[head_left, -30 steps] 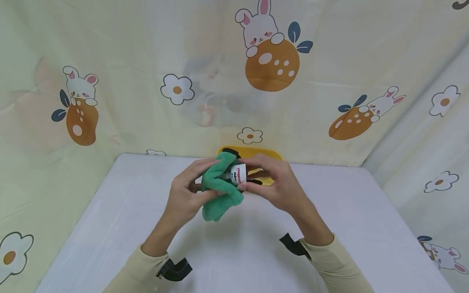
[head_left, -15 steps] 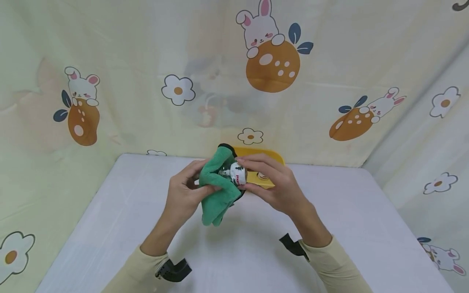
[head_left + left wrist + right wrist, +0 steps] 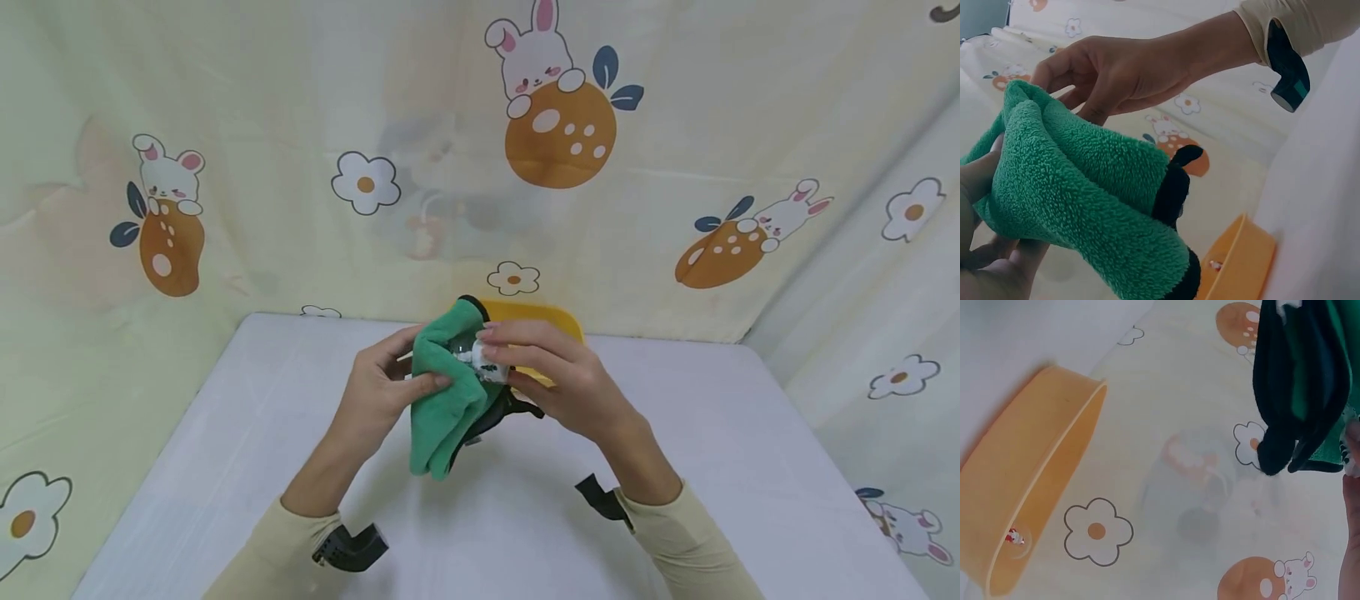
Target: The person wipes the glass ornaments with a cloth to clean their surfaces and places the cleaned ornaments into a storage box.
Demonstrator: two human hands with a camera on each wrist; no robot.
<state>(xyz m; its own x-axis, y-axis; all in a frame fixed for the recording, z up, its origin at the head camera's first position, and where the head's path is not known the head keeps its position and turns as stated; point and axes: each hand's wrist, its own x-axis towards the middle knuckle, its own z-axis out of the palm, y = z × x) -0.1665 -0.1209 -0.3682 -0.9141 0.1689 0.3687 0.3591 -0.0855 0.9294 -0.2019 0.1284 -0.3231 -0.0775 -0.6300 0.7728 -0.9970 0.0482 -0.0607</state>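
My left hand grips a green towel with black edging, thumb on its near side. The towel is folded round the clear dome of what looks like a small snow globe, held tilted above the table. My right hand pinches the globe's white base with its fingertips. In the left wrist view the towel hides the globe, and the right hand reaches behind it. The right wrist view shows the towel's dark edging and only a sliver of the base.
Behind the hands a yellow tray stands at the table's back edge. Inside it lies a small clear ball with a red-and-white figure. A printed curtain hangs behind the white table.
My right hand has turned the globe's base, so the red lettering has gone from sight. The towel's lower end hangs a little further down.
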